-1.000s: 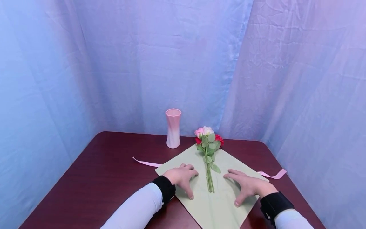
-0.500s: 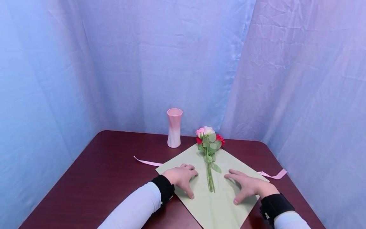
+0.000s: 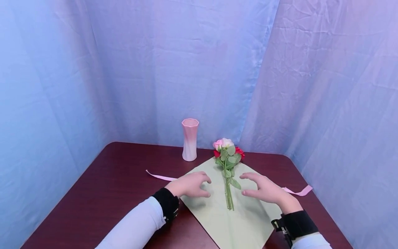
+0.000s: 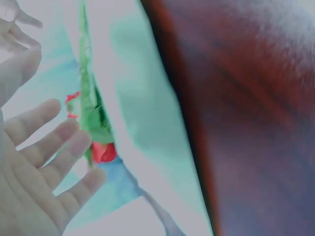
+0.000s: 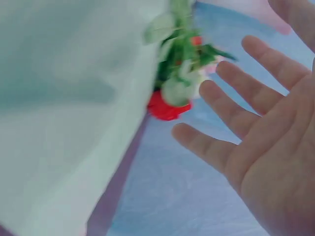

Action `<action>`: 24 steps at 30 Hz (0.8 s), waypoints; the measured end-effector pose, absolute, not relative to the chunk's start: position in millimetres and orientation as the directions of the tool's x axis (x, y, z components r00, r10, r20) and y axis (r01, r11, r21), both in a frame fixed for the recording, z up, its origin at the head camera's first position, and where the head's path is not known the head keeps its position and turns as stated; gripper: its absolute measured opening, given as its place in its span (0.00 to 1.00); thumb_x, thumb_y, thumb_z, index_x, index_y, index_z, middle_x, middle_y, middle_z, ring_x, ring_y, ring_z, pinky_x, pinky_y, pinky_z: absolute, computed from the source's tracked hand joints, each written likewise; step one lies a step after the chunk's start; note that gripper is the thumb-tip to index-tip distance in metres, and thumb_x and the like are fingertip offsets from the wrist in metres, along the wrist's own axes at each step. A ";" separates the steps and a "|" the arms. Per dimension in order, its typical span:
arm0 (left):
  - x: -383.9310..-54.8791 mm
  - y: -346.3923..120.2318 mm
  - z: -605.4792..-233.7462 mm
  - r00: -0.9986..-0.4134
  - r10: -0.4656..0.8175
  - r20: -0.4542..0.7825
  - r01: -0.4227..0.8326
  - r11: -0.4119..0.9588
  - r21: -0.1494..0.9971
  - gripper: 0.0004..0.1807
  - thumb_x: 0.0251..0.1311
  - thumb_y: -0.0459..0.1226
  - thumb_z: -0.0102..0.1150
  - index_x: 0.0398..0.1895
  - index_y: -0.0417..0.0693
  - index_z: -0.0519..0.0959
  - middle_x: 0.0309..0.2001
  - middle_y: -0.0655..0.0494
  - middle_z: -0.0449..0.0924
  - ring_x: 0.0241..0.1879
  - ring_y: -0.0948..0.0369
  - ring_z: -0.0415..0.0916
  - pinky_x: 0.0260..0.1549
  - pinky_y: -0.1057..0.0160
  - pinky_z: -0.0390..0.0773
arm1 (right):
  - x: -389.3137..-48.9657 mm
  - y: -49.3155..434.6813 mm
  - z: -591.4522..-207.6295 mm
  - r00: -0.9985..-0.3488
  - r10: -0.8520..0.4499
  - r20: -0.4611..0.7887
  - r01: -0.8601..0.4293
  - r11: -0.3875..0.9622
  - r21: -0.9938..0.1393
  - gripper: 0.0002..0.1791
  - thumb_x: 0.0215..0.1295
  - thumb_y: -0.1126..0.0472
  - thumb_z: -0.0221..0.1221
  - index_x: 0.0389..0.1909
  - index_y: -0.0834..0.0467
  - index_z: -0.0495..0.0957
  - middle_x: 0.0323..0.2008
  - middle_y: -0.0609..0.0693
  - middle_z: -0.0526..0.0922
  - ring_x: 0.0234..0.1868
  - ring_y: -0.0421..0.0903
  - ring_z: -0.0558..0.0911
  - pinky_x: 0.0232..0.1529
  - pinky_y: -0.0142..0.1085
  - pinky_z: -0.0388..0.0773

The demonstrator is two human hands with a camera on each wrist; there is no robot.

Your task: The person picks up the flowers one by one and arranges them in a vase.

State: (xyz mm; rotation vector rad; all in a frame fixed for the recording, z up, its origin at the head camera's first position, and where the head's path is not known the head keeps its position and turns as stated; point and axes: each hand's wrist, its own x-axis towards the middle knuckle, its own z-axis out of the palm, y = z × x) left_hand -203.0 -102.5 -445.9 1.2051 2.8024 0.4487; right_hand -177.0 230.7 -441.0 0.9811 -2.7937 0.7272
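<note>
A bunch of roses, pink, white and red with green stems, lies on a pale green sheet of wrapping paper set cornerwise on the table. My left hand hovers above the paper left of the stems, fingers spread and holding nothing. On the other side of the stems my right hand is likewise raised over the paper, its fingers apart and nothing in them. Both palms show in the wrist views, with the red rose beyond the left fingers and the red bloom beyond the right ones.
Behind the paper, a pink and white vase stands upright near the table's back edge. Ends of a pink ribbon stick out from under the paper on both sides. Pale blue curtains enclose the dark red table.
Both hands have lifted off the paper and turned, palms now facing each other more. The roses, paper, ribbon and vase have stayed where they were.
</note>
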 end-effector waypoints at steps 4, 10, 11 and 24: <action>-201.4 -111.7 -431.4 -0.717 0.680 0.155 0.688 0.655 0.312 0.26 0.64 0.51 0.65 0.60 0.48 0.81 0.57 0.58 0.78 0.56 0.63 0.76 0.57 0.62 0.74 | -173.5 219.0 -428.1 -0.769 -0.538 0.345 -0.639 0.650 -0.412 0.28 0.65 0.50 0.69 0.63 0.58 0.77 0.60 0.50 0.80 0.65 0.55 0.75 0.61 0.56 0.71; -194.3 -123.9 -407.2 -0.725 0.619 0.303 0.687 0.612 0.391 0.25 0.65 0.49 0.66 0.61 0.48 0.79 0.55 0.56 0.79 0.54 0.59 0.77 0.55 0.58 0.76 | -170.0 202.8 -411.3 -0.692 -0.487 0.533 -0.710 0.595 -0.377 0.25 0.61 0.58 0.72 0.59 0.53 0.80 0.58 0.46 0.80 0.62 0.48 0.77 0.57 0.52 0.76; -193.8 -125.7 -403.7 -0.727 0.603 0.328 0.685 0.604 0.409 0.24 0.65 0.48 0.66 0.61 0.48 0.79 0.55 0.55 0.79 0.55 0.58 0.78 0.55 0.58 0.76 | -169.7 200.2 -408.7 -0.678 -0.478 0.559 -0.721 0.583 -0.375 0.24 0.61 0.59 0.72 0.59 0.53 0.80 0.58 0.46 0.80 0.62 0.47 0.77 0.56 0.51 0.77; -209.2 -147.1 -390.3 -0.826 0.231 0.514 0.546 0.554 0.628 0.26 0.64 0.44 0.68 0.61 0.41 0.76 0.54 0.50 0.78 0.52 0.54 0.76 0.52 0.53 0.78 | -173.7 165.8 -393.9 -0.648 -0.246 0.721 -0.760 0.284 -0.585 0.24 0.61 0.78 0.66 0.58 0.64 0.79 0.55 0.58 0.81 0.57 0.45 0.80 0.57 0.32 0.77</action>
